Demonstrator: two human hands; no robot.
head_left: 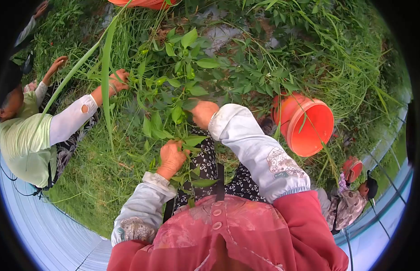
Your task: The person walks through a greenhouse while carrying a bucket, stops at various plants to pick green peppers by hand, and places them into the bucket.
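A leafy green pepper plant (162, 122) with several small green peppers (161, 81) stands in front of me. My left hand (172, 157) is closed low on the plant, its fingers curled round a leafy stem. Higher up and to the right, my right hand (204, 114) reaches into the leaves from the side. Its fingertips are hidden behind foliage, close to a green pepper (179, 119), so whether it grips anything does not show.
An orange bucket (311, 128) lies tipped toward me on the right; another orange bucket (142, 2) shows at the top edge. To the left, a person (29, 140) reaches into the same plants. Another person (350, 203) is at lower right near a red bucket (353, 168). Tall grass (108, 77) crosses the view.
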